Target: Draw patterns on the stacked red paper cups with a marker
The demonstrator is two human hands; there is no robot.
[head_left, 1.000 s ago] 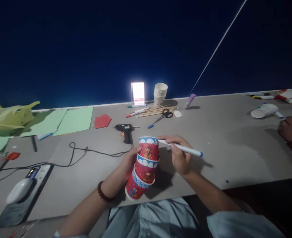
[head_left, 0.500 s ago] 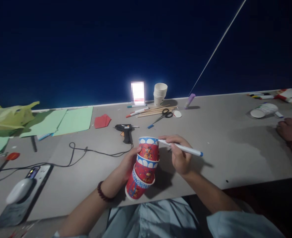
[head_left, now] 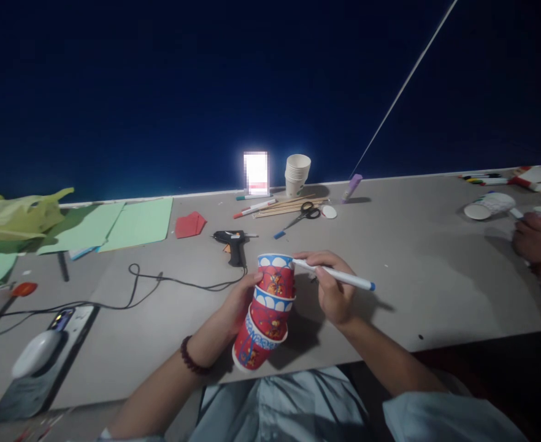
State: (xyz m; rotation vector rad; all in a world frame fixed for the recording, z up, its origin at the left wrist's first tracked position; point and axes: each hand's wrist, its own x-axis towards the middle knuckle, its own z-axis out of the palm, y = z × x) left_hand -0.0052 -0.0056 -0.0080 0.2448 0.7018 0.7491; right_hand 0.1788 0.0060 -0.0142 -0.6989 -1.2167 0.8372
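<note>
My left hand [head_left: 243, 298] is closed around the left side of a tilted column of three joined paper cups [head_left: 270, 316], just above the table's front edge. The cups are red with orange figures; blue and white patterns run below their rims. Most of the left fingers are hidden behind the cups. In my right hand [head_left: 335, 288] is a white marker [head_left: 339, 275] with a blue end, gripped like a pen. Its tip meets the top cup's right side near the blue band. Beyond the cups lies a black glue gun [head_left: 232, 244] with its cord.
Scissors [head_left: 303, 213], wooden sticks [head_left: 282, 207], several markers and a stack of white cups [head_left: 297, 175] stand toward the wall. A phone [head_left: 40, 374] under a white mouse-like object lies left. At the right edge, another person's hand [head_left: 535, 236] is beside a lying cup [head_left: 489, 205].
The other person's hand at the right has shifted, and a red and white cup now shows beside it. My hands, the cups and the marker look almost unmoved.
</note>
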